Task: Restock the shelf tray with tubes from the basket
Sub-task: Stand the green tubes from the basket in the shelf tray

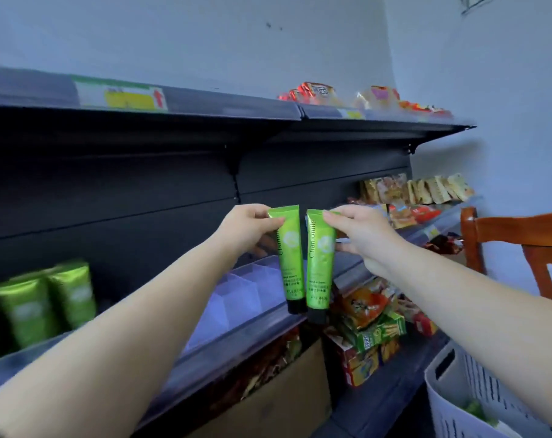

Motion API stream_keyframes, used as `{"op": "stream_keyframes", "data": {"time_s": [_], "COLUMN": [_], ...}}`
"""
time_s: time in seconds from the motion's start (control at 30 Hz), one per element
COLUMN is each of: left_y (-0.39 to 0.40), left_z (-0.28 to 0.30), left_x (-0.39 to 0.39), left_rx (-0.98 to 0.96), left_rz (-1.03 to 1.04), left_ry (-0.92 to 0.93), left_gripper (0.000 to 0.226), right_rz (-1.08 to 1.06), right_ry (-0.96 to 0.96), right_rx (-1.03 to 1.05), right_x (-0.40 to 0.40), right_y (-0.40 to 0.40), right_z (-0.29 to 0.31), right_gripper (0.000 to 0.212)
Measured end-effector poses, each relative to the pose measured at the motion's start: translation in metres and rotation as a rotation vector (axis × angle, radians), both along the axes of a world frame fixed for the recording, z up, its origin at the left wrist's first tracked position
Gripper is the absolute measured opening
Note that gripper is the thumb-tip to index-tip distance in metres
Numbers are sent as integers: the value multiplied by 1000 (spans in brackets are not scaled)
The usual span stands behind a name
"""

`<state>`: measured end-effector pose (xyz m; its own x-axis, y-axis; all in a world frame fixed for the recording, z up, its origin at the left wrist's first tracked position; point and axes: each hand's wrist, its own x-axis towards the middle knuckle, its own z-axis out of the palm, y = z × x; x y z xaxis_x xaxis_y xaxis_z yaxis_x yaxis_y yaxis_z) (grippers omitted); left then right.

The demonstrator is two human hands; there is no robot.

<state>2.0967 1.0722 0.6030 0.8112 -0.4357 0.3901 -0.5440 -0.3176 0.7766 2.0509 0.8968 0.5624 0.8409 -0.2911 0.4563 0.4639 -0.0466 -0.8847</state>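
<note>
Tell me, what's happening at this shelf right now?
A person is restocking. The left hand pinches one green tube by its crimped end, the right hand another tube, both hanging cap-down over the clear divided tray on the shelf. The white basket sits at lower right.

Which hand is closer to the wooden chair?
Right. The right hand is just left of the wooden chair; the left hand is farther left, beyond both tubes.
</note>
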Motion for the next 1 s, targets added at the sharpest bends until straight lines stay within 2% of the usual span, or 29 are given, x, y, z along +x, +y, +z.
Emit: {"op": "stream_keyframes", "data": {"time_s": [0.2,0.43,0.6,0.7,0.8,0.93,1.0], "left_y": [109,221,290,326,356,387,401], "left_z": [16,25,38,43,46,47,48], "left_x": [-14,-34,-47,-54,-59,-63,-65], "left_rx": [-23,-135,-154,-132,-157,-130,-123], "left_rz": [234,413,541,623,668,711,748], "left_ry": [-82,-162,-170,-177,-186,-187,-188], "left_gripper": [20,4,32,39,34,11,8], "right_rz": [198,366,472,525,575,618,630], "right_ry": [-40,-102,-141,-143,-143,-142,-143], "right_rx": [-26,-55,-69,-67,-64,-55,-40], "right_x": [16,24,26,30,32,34,35], "right_y": [104,215,283,318,349,386,403], "right_z": [22,42,60,63,63,61,60], "right_gripper": [10,10,8,6,6,6,6]}}
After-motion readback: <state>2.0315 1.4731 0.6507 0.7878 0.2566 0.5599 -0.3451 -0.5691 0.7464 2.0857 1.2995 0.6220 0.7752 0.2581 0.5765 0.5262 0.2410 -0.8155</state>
